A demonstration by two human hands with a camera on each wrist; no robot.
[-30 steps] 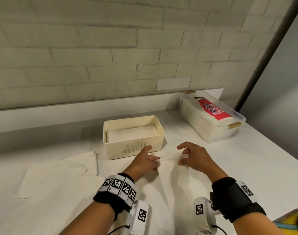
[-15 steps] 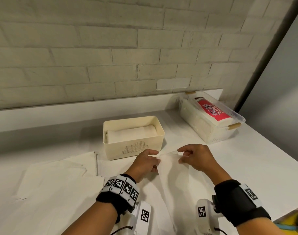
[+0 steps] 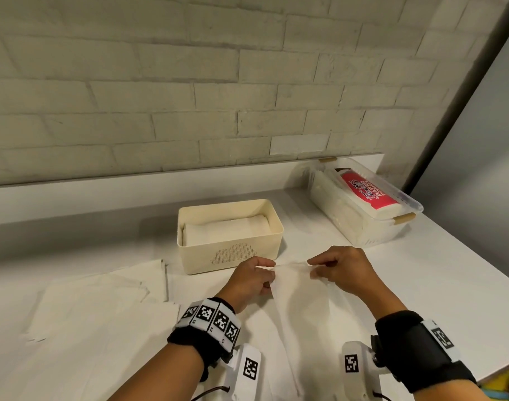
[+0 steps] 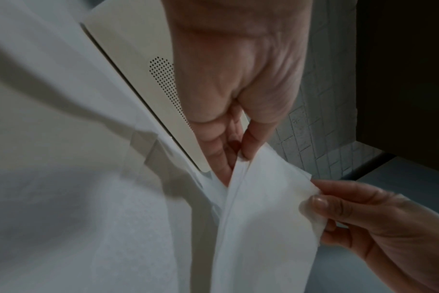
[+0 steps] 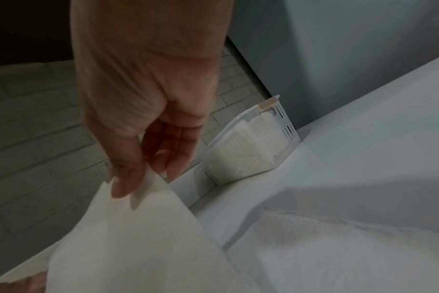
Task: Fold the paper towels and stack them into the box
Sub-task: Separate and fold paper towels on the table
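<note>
- Lifted a little off the worktop (image 3: 449,285) since a second ago: far edge of the paper towel (image 3: 301,287), now stretched between both hands.
- Left hand (image 3: 251,277) pinching the towel's left corner; right hand (image 3: 341,270) pinching the right corner, thumb on top.
- Just beyond the hands: cream box (image 3: 230,257), with folded towels already stacked inside.
- Left of the left hand: several loose sheets (image 3: 97,302) lying flat, seemingly yet to be folded.
- Judged partway through, with this towel mid-fold.
</note>
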